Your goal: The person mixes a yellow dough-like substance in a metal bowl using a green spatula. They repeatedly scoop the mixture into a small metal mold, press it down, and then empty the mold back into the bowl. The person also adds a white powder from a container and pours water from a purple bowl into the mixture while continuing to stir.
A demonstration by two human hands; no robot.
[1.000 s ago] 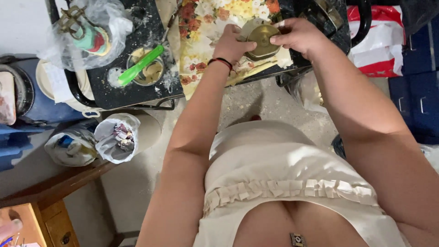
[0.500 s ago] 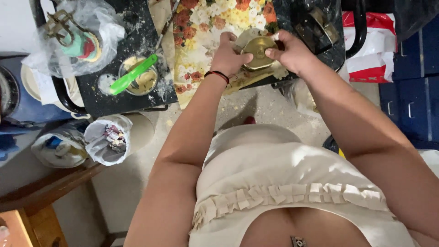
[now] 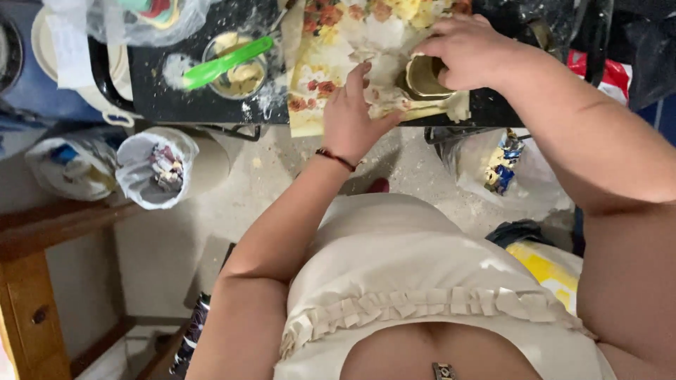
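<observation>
Lined bin: a small bin (image 3: 156, 167) with a white liner stands on the floor, left, below the counter (image 3: 176, 98).
Green tool: a green spatula (image 3: 224, 62) lies across a small bowl (image 3: 236, 67) of pale paste, near but apart from the hands.
Left hand: the left hand (image 3: 355, 112) lies flat, fingers spread, pressing a pale thin sheet (image 3: 380, 74) onto the flowered paper (image 3: 317, 63).
Round mould: the brass-coloured mould (image 3: 422, 76) sits on the sheet, just right of the left hand.
Right hand: the right hand (image 3: 461, 49) is curled over the mould, gripping its rim.
Doing it well: probably best to hold the sheet taut and press the mould straight down, evenly, not tilted.
</observation>
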